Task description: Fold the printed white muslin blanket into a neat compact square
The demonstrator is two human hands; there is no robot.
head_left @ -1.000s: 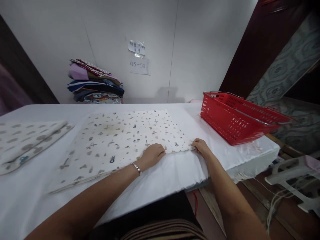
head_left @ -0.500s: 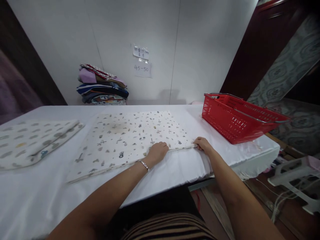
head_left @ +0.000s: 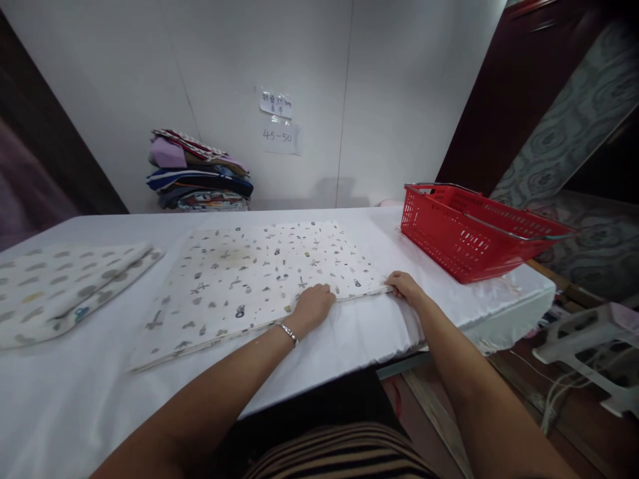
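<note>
A white cloth with a small grey and brown print lies folded flat in layers across the table. My left hand, with a silver bracelet at the wrist, is closed over the middle of its near edge, fingers curled and partly hidden. At the cloth's near right corner, my right hand pinches the layered edge between thumb and fingers. To the left lies another folded cloth, white with larger grey blotches, apart from both hands.
On the white-covered table, a red plastic basket with metal handles stands at the right. A stack of folded fabrics sits against the back wall. Paper signs hang there. A pale plastic stool stands beyond the right end.
My view has shifted slightly, so the scene sits a little further left. Both hands keep their places on the cloth's near edge, and the cloth looks unchanged.
</note>
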